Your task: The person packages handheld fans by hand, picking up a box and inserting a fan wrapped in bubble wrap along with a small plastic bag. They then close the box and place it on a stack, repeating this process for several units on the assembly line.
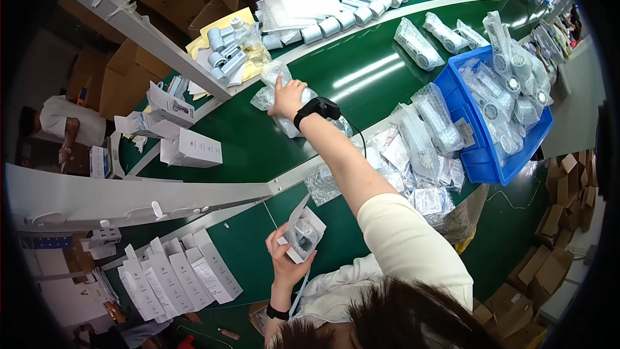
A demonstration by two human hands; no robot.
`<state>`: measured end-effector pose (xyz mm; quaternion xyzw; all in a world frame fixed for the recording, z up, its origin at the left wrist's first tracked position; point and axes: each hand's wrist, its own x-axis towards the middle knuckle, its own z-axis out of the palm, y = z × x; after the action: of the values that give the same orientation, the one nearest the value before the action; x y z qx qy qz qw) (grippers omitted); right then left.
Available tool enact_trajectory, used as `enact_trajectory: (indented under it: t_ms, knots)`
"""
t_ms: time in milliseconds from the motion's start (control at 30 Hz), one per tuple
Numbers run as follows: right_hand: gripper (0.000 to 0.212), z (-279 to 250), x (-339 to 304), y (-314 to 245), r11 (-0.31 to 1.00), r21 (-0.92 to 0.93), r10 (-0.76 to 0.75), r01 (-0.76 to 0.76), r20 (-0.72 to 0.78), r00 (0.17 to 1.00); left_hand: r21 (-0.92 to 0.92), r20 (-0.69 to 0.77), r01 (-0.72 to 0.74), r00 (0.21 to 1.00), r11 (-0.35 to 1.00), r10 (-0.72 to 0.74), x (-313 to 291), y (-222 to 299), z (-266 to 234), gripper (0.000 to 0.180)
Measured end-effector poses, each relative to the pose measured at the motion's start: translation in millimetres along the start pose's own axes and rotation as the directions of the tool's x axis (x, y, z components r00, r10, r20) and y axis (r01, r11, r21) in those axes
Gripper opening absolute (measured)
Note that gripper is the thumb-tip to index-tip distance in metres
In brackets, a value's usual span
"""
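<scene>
My left hand (288, 257) holds a small white carton (316, 218) with its flap up. Clear wrap with a dark and grey item (302, 235) inside shows in the carton's open end. On the green conveyor belt, my right arm is stretched far forward. There my right hand (288, 98) is closed over a clear bubble-wrapped package (263, 99), its contents partly hidden by the hand. A black device with a cable (318, 110) is strapped to my right wrist.
A blue bin (471, 145) of bubble-wrapped items stands at the right. White packets (427, 200) lie beside it. Several white cartons (174, 278) stand at the lower left, more cartons (194, 148) on the belt's left. Pale blue cylinders (329, 26) line the far side; a frame post (155, 32) slants across.
</scene>
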<state>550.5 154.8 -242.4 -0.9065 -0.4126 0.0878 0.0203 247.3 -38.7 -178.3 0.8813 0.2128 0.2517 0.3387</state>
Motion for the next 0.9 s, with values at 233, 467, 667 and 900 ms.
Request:
enact_trajectory:
  t_ms: [233, 467, 667, 900]
  knots:
    - [0.047, -82.8, -63.5, 140.5, -0.164, 0.917, -0.332, -0.363, 0.295, 0.896, -0.087, -0.164, 0.054, 0.984, 0.995, -0.068, -9.6, -6.5, -4.8, 0.074]
    - [0.098, -94.8, -202.3, 292.7, 0.937, -0.111, 0.302, -0.33, -0.21, 0.93, -0.207, -0.249, 0.079, 0.96, 0.975, -0.131, -19.8, -21.7, -10.3, 0.076]
    - [0.081, -56.1, -203.1, 273.1, 0.944, -0.312, 0.046, -0.104, -0.189, 0.981, -0.252, -0.307, 0.049, 0.943, 0.966, -0.128, -31.8, -34.5, -6.9, 0.076]
    - [0.052, 11.1, -131.5, 109.6, 0.971, 0.098, -0.201, 0.218, -0.159, 0.967, -0.379, -0.335, 0.088, 0.915, 0.921, -0.226, -28.6, -9.2, -4.7, 0.072]
